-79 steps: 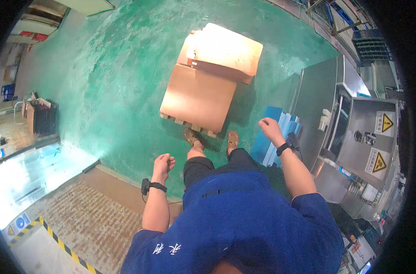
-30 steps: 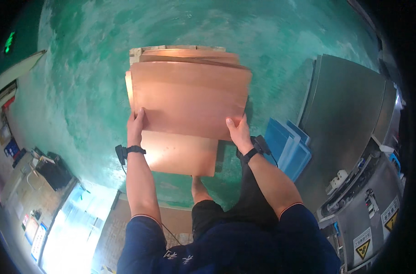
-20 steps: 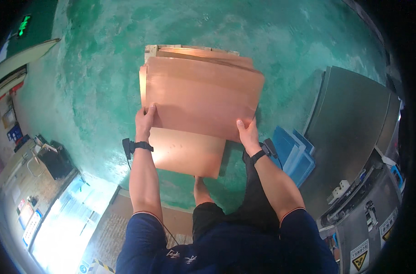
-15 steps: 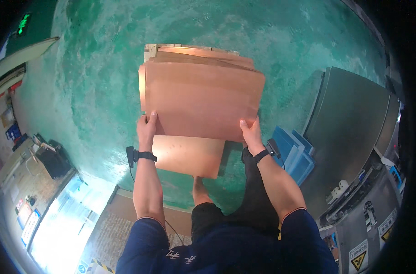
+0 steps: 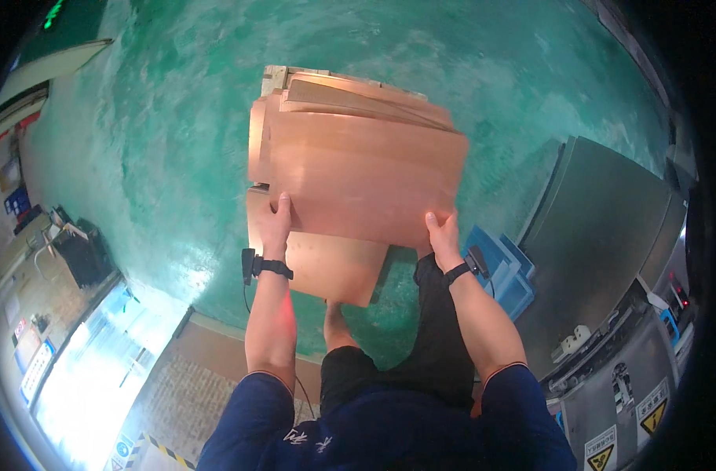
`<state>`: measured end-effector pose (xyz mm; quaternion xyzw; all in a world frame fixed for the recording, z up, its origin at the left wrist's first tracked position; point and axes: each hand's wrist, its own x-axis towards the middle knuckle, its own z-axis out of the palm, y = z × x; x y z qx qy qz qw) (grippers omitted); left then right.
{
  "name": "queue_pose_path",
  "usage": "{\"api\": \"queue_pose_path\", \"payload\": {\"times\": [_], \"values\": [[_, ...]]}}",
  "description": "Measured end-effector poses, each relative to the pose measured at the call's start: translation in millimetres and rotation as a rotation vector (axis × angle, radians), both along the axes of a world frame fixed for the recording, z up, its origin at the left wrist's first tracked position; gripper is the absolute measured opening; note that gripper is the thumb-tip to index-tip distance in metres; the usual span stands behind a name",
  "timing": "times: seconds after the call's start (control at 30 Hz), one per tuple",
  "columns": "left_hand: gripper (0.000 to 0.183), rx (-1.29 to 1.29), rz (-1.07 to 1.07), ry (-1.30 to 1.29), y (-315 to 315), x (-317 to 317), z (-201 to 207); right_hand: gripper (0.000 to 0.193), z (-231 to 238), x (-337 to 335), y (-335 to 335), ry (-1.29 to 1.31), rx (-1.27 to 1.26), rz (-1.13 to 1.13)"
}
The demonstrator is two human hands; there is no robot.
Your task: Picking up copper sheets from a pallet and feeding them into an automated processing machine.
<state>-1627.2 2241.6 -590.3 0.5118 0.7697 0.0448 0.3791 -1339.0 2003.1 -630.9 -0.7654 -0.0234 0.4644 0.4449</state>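
Note:
A copper-coloured sheet [image 5: 366, 177] is held between my two hands, each gripping a near corner. My left hand [image 5: 277, 222] closes on the near left corner, thumb on top and fingers hidden underneath. At the near right corner my right hand [image 5: 444, 238] grips the same way. Beneath and beyond it lies a stack of more copper-coloured sheets [image 5: 358, 100], unevenly fanned at the far edge, on a pale wooden pallet [image 5: 273, 80]. Closer to my legs, another copper-coloured sheet [image 5: 334, 267] shows below the held one.
Blue plastic trays [image 5: 499, 271] stand on the green floor [image 5: 177, 133] to the right. Beyond them is a large grey metal cabinet [image 5: 601, 228], with a machine carrying warning labels nearer me. A workbench [image 5: 28, 275] with a dark box [image 5: 82, 257] stands at the left.
The held sheet and both hands have shifted slightly right in view, and the sheet is tilted a little more. More of the stack's far edge shows. Both hands keep their grip.

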Motion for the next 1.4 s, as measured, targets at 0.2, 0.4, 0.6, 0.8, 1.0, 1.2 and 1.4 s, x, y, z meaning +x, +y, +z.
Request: {"api": "queue_pose_path", "payload": {"times": [0.2, 0.4, 0.6, 0.8, 1.0, 1.2, 1.4], "values": [[0.050, -0.041, 0.071, -0.042, -28, -34, -16, 0.057, 3, 18, 5, 0.023, -0.042, 0.083], [0.049, 0.042, 0.069, -0.031, -80, -25, -17, 0.050, 2, 43, -5, -0.003, -0.015, 0.180], [0.054, -0.085, 0.114, -0.023, -74, -32, -6, 0.046, 16, 35, 8, -0.004, -0.050, 0.153], [0.052, 0.032, -0.053, 0.070, -33, -20, -2, 0.040, 9, 14, -4, 0.027, -0.057, 0.096], [0.061, 0.177, -0.053, 0.029, -48, -23, -17, 0.036, 13, 17, -4, 0.026, -0.154, 0.195], [0.074, -0.184, 0.077, -0.146, -29, -27, -7, 0.040, 0, 18, -17, 0.024, -0.108, 0.111], [0.072, -0.139, 0.226, -0.307, -32, -42, -11, 0.041, 4, 13, -9, 0.013, -0.059, 0.136]]}}
